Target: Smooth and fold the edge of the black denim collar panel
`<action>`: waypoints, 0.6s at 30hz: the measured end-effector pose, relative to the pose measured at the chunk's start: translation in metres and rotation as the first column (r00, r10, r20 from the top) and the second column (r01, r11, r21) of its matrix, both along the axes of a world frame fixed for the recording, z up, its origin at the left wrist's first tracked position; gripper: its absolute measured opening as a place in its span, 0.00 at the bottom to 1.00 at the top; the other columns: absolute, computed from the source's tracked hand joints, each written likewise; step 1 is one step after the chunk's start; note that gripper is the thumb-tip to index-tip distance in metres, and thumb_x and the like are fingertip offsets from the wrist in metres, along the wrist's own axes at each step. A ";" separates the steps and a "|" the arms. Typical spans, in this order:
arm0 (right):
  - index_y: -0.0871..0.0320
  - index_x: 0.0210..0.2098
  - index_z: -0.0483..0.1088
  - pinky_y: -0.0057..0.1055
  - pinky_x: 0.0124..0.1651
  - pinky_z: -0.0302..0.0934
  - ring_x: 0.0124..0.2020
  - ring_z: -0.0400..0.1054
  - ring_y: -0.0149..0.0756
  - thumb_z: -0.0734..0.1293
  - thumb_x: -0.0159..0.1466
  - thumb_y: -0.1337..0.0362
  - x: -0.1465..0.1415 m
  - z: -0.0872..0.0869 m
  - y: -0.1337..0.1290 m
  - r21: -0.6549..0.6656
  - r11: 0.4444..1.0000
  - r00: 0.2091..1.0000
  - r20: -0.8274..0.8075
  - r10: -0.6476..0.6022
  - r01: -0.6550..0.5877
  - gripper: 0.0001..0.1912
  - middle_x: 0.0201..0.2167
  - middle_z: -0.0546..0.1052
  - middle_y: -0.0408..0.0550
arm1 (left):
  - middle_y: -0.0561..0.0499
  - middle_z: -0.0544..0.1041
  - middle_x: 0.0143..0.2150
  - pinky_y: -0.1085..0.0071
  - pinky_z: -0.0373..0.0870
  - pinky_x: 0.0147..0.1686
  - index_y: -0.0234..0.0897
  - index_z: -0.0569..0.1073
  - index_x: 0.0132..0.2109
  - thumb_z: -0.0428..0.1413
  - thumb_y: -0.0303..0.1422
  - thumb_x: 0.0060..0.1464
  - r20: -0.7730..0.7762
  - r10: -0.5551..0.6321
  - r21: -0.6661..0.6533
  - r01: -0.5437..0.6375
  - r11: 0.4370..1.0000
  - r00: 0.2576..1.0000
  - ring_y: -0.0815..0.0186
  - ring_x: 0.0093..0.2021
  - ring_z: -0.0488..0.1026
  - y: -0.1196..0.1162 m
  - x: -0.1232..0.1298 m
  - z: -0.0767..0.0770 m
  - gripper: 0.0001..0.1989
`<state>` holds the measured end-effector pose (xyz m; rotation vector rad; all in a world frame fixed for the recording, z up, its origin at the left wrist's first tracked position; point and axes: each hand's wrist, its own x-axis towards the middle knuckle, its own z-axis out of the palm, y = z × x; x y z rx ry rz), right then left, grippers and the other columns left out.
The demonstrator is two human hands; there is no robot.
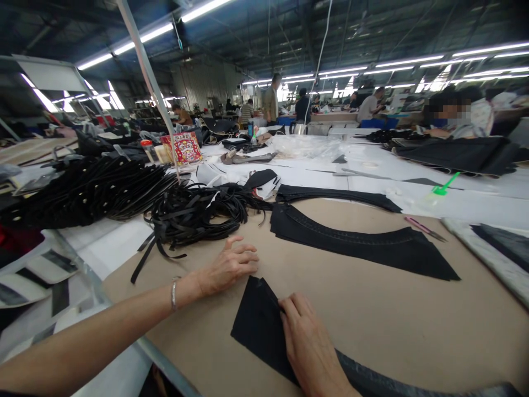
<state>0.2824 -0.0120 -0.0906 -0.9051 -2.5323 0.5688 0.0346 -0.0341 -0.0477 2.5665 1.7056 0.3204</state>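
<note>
My right hand (pixel 306 339) rests on a long curved black fabric piece (pixel 258 320), its fingers bent together at the upper edge near one end. The thumb is hidden. The piece runs out of view at the lower right, a greyish strip along its curved edge. Beyond its corner, my left hand (pixel 231 266) is held low over the tan board (pixel 198 325), fingers loosely bent, apart and with nothing in them. Just past it lies a tangled pile of black straps (pixel 194 212). More curved black pieces lie stacked (pixel 355 242) farther back on the board.
Pink-handled snips (pixel 425 228) lie at the board's right, near a green-handled brush (pixel 445 184). A large heap of black parts (pixel 91 190) fills the left side. A metal pole (pixel 151 82) rises behind the straps. Other people work farther back, one person (pixel 458 113) at the right.
</note>
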 end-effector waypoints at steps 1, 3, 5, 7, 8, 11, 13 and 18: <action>0.57 0.41 0.68 0.34 0.46 0.61 0.41 0.65 0.39 0.56 0.63 0.80 0.000 0.000 0.000 -0.006 1.000 1.000 -0.001 0.004 -0.004 0.16 0.38 0.69 0.48 | 0.51 0.77 0.51 0.55 0.37 0.62 0.46 0.75 0.48 0.44 0.20 0.62 0.015 0.012 0.013 -0.012 1.000 1.000 0.61 0.60 0.63 -0.002 0.004 -0.002 0.20; 0.58 0.40 0.68 0.34 0.46 0.61 0.41 0.65 0.39 0.55 0.63 0.80 0.000 -0.001 0.000 -0.024 1.000 1.000 -0.003 0.002 -0.002 0.16 0.39 0.69 0.49 | 0.50 0.77 0.49 0.58 0.43 0.60 0.45 0.74 0.49 0.43 0.21 0.63 0.057 0.021 0.032 -0.023 0.999 0.998 0.63 0.56 0.65 -0.007 0.014 -0.006 0.20; 0.58 0.40 0.68 0.35 0.46 0.61 0.41 0.65 0.39 0.54 0.62 0.81 -0.001 -0.001 0.000 -0.038 0.999 1.000 0.000 -0.007 0.007 0.17 0.38 0.69 0.49 | 0.49 0.77 0.48 0.61 0.47 0.58 0.43 0.73 0.51 0.43 0.21 0.63 0.106 0.014 0.056 -0.020 0.998 0.994 0.63 0.54 0.67 -0.012 0.026 -0.011 0.19; 0.58 0.39 0.68 0.36 0.46 0.61 0.40 0.65 0.40 0.54 0.62 0.82 -0.002 -0.002 0.001 -0.047 0.999 1.000 0.008 -0.012 0.012 0.17 0.38 0.69 0.49 | 0.49 0.77 0.48 0.61 0.48 0.56 0.42 0.73 0.51 0.44 0.21 0.62 0.130 -0.013 0.062 0.005 0.998 0.991 0.63 0.53 0.67 -0.014 0.036 -0.015 0.19; 0.58 0.39 0.68 0.37 0.46 0.61 0.40 0.65 0.40 0.55 0.62 0.81 -0.002 -0.002 0.001 -0.050 0.999 1.000 0.014 -0.013 0.014 0.17 0.37 0.69 0.49 | 0.49 0.77 0.47 0.61 0.49 0.55 0.42 0.73 0.51 0.44 0.21 0.61 0.129 -0.030 0.060 0.023 0.998 0.991 0.63 0.52 0.67 -0.015 0.041 -0.018 0.18; 0.58 0.39 0.68 0.38 0.45 0.62 0.40 0.65 0.42 0.56 0.64 0.78 -0.004 -0.001 0.003 -0.073 0.997 1.000 0.019 -0.020 0.021 0.14 0.37 0.69 0.50 | 0.49 0.76 0.42 0.61 0.52 0.53 0.41 0.73 0.49 0.46 0.22 0.60 0.104 -0.050 0.044 0.046 0.998 0.993 0.63 0.47 0.69 -0.013 0.049 -0.023 0.17; 0.58 0.39 0.68 0.39 0.45 0.63 0.40 0.66 0.42 0.57 0.65 0.76 -0.004 0.001 0.005 -0.099 0.995 0.999 0.014 -0.029 0.030 0.11 0.37 0.70 0.51 | 0.49 0.76 0.40 0.60 0.52 0.52 0.41 0.74 0.47 0.47 0.22 0.59 0.103 -0.044 0.042 0.040 0.998 0.994 0.63 0.45 0.69 -0.011 0.051 -0.023 0.16; 0.57 0.38 0.67 0.40 0.44 0.63 0.40 0.66 0.42 0.58 0.66 0.74 -0.003 0.009 0.008 -0.143 0.989 0.999 0.027 -0.037 0.041 0.09 0.37 0.70 0.50 | 0.50 0.76 0.40 0.58 0.52 0.53 0.40 0.74 0.46 0.45 0.21 0.61 0.190 -0.015 0.094 -0.003 0.996 0.982 0.63 0.45 0.69 -0.017 0.053 -0.018 0.16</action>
